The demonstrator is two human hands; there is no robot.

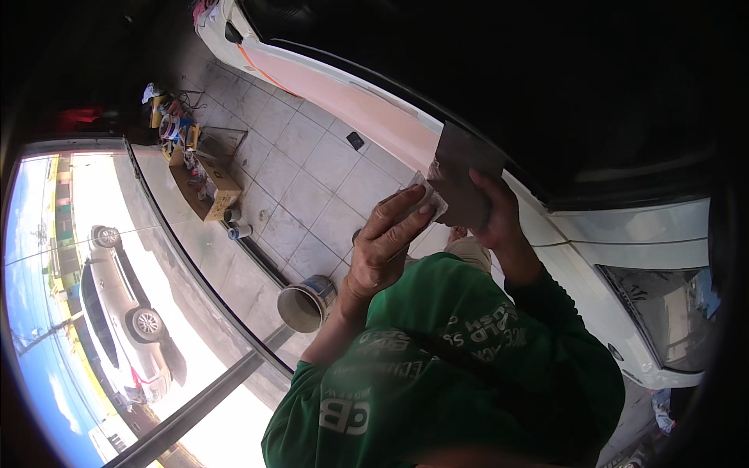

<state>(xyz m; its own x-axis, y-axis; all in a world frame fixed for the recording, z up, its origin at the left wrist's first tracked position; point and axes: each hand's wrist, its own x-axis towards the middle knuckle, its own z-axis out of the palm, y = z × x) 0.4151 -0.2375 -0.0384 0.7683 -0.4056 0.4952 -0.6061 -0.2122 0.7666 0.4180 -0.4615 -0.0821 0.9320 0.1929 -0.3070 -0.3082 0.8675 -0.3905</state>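
Observation:
My left hand has its fingers pressed on a small pale, rough-textured block, against the edge of a dark grey sheet that looks like sandpaper. Gripping that sheet from the right is my right hand, its thumb over the front face. Both are raised above my green-sleeved lap area, beside a white car body with a pinkish patched panel.
A metal bucket stands below on the tiled floor. An open cardboard box, cluttered tools and a small black object lie nearby. A glass front at left shows a parked car outside.

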